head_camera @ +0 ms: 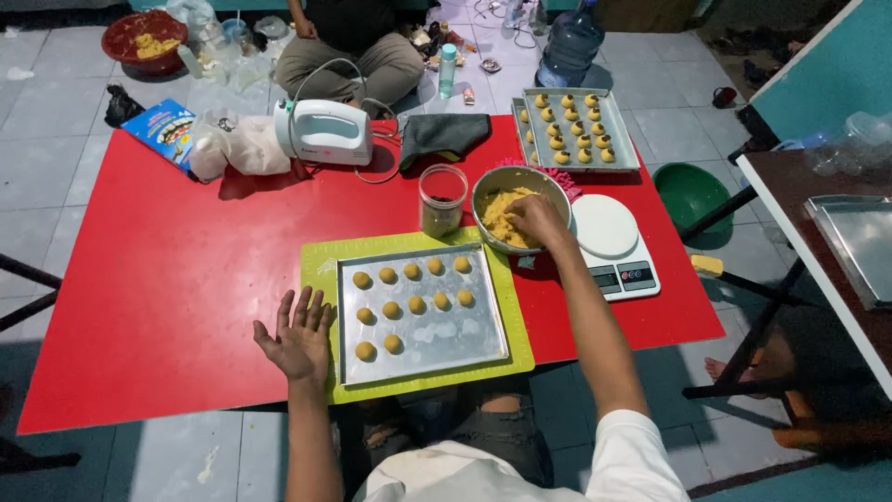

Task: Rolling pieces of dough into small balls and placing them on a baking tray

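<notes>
my right hand point(537, 219) is down in the metal bowl point(548, 181), so i can't see its fingertips in the dough point(502, 212). the person point(348, 46) sitting across is cut off at the top edge, and the dark stuff in the glass jar point(443, 200) is too small to make out.

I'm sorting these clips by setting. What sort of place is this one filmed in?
Most likely a home, with baking done at floor level: a low red table stands on a tiled floor, another person sits cross-legged beyond it, and a hand mixer, kitchen scale and trays of dough balls lie about.
</notes>
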